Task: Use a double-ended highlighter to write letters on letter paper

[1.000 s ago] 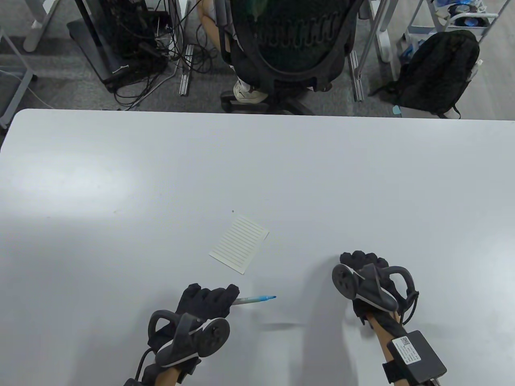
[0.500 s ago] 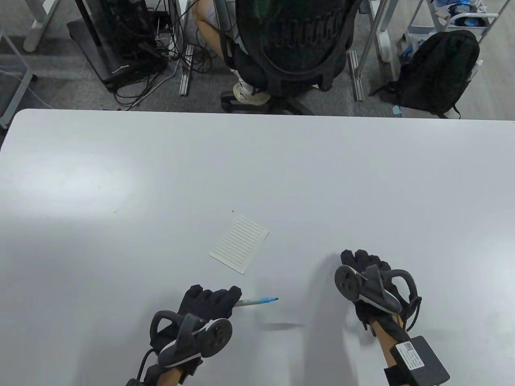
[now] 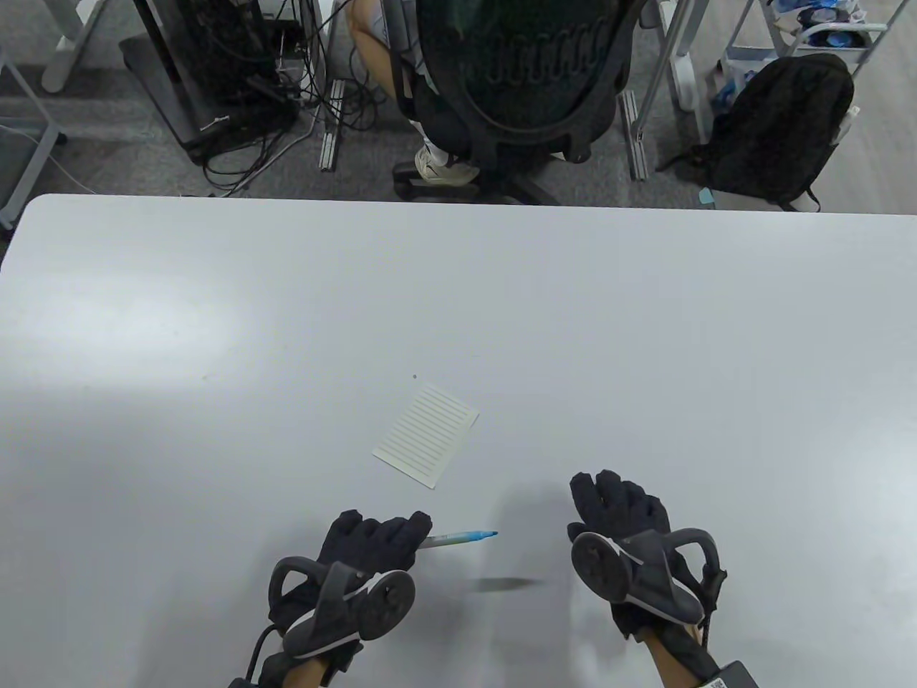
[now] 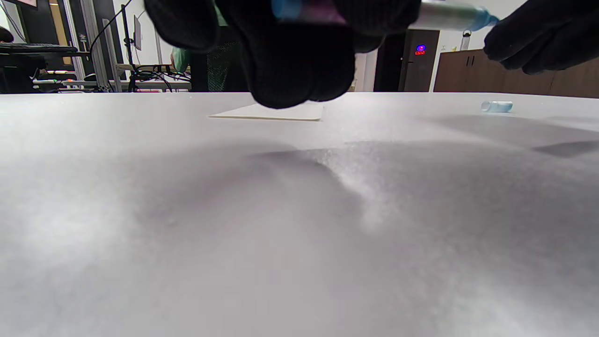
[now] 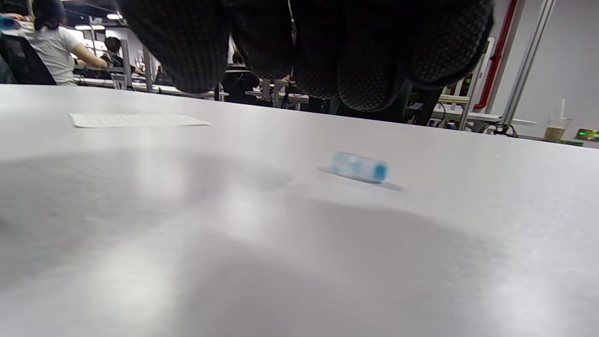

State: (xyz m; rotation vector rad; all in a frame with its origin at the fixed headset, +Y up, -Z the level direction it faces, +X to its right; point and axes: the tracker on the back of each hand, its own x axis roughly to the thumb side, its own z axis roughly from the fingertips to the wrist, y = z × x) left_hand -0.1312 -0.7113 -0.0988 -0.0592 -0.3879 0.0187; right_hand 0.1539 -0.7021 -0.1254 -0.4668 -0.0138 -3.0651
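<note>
table [image 3: 215, 301] | 1 letter paper [image 3: 425, 444] | 1 highlighter [image 3: 458, 538] | 1 cap [image 5: 359, 167] | 2 hands

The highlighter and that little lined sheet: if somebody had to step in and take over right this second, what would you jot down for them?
Left hand: grips the highlighter above the table, its uncapped blue tip pointing towards the right hand.
Right hand: holds nothing, fingers loosely extended, beside the tip.
Cap: off, lying on the table by the right hand; it shows only in the wrist views.
Letter paper: flat on the table beyond the hands, untouched, nothing written.
Done: cap removed.
Left: bring the tip to the paper, probably after passing the highlighter to the right hand, and write the letters.
</note>
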